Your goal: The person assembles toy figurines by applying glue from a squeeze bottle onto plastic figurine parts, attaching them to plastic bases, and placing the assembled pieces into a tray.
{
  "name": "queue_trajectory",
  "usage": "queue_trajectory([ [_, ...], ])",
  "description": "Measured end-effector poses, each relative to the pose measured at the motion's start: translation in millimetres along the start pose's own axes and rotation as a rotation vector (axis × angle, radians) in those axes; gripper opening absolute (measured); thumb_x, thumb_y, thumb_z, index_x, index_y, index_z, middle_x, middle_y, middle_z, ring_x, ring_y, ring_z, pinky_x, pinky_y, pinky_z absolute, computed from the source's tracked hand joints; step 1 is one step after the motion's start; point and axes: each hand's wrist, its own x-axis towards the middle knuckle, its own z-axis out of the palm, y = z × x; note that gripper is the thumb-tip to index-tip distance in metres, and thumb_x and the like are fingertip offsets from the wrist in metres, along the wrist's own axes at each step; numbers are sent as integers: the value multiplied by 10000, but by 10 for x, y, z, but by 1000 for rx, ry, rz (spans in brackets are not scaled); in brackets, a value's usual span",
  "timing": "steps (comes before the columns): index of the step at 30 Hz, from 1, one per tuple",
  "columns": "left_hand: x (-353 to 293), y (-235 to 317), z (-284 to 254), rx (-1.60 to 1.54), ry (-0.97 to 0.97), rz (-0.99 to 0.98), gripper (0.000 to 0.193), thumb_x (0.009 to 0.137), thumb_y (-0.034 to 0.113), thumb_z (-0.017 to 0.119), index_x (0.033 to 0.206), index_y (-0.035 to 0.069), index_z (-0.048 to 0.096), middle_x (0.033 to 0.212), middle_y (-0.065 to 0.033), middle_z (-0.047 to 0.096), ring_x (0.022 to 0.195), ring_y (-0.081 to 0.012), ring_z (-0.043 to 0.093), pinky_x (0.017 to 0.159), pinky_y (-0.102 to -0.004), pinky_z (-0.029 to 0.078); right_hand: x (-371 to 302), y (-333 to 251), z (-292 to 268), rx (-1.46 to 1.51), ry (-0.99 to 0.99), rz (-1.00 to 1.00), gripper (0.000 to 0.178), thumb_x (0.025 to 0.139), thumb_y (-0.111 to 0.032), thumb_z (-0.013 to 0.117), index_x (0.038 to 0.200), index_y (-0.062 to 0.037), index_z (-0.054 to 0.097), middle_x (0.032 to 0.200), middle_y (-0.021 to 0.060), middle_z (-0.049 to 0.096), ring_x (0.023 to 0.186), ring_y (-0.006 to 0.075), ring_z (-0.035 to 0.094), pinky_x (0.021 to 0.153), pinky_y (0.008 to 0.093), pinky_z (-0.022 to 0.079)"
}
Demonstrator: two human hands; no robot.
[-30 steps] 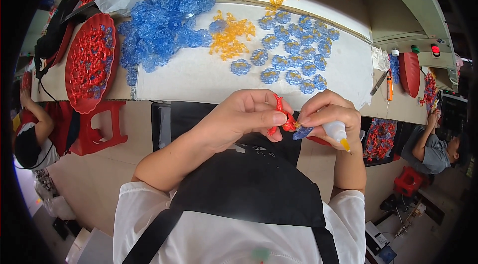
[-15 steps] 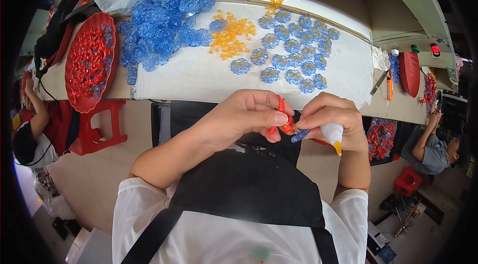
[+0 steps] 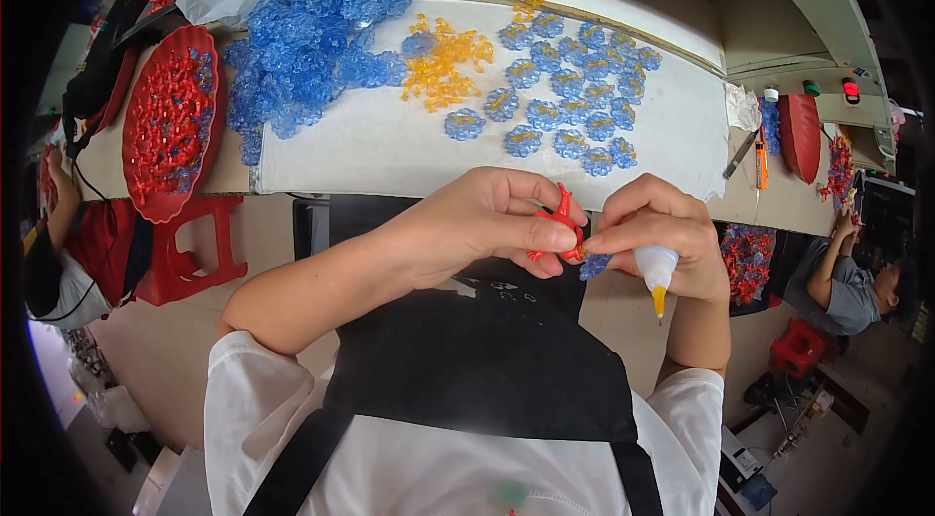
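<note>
Over my lap at the table's front edge, my left hand (image 3: 487, 224) is closed, pinching a shiny red plastic figure (image 3: 565, 205) with thin limbs between thumb and fingers. My right hand (image 3: 677, 234) is closed too. Its fingertips hold a clear blue plastic piece (image 3: 594, 268) right against the red figure. A small amber bit (image 3: 584, 250) shows where the two meet. Tucked in the same hand is a white squeeze bottle (image 3: 657, 266) with a yellow tip and fine nozzle pointing down. Fingers hide much of the red figure.
Blue flower-shaped pieces with amber centres (image 3: 570, 83) lie in rows on the white sheet (image 3: 370, 151). Left of them are amber pieces (image 3: 448, 68), a blue heap (image 3: 302, 49) and a red tray (image 3: 146, 200) of red pieces. An orange pen (image 3: 762, 164) lies right. Co-workers sit on both sides.
Both hands have shifted slightly, still joined at the pieces. The red figure has turned more upright, and the bottle's nozzle now points more steeply down. The view has moved a little.
</note>
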Motion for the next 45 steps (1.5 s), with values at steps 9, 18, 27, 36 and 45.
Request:
queue_trajectory([
  [9, -12, 1, 63, 127, 51, 75, 243, 737, 37, 623, 952, 11, 514, 851, -55, 573, 748, -93, 557, 689, -218, 462, -13, -25, 40, -105, 87, -15, 257, 580, -4, 705, 828, -52, 655, 806, 77, 517, 681, 157, 536, 548, 232, 452],
  [18, -24, 37, 108, 220, 94, 117, 216, 731, 23, 605, 930, 23, 518, 842, -36, 562, 753, -73, 544, 666, -194, 440, 6, -8, 37, -86, 99, -17, 285, 555, 16, 699, 826, -64, 659, 767, 59, 509, 666, 152, 529, 541, 234, 434],
  [27, -32, 30, 11, 166, 100, 99, 207, 732, 15, 594, 928, 19, 526, 843, -37, 567, 764, -73, 541, 671, -201, 435, 92, 29, 56, -89, 67, -27, 285, 558, 22, 692, 829, -62, 660, 772, 58, 517, 672, 157, 535, 554, 242, 438],
  [36, 17, -215, -2, 42, -24, 267, 224, 667, -61, 557, 885, -19, 526, 760, -59, 570, 674, -82, 530, 590, -193, 415, -48, -26, 122, -222, 87, -29, 235, 579, -23, 680, 811, -57, 659, 776, 81, 520, 674, 184, 535, 554, 248, 421],
  [45, -403, -111, -322, 190, 66, 581, 199, 756, -5, 556, 938, 22, 482, 945, -50, 549, 872, -99, 528, 771, -236, 419, 169, 0, 395, -253, 230, -148, 250, 608, 2, 692, 845, -56, 638, 940, 119, 492, 583, 111, 454, 519, 214, 364],
])
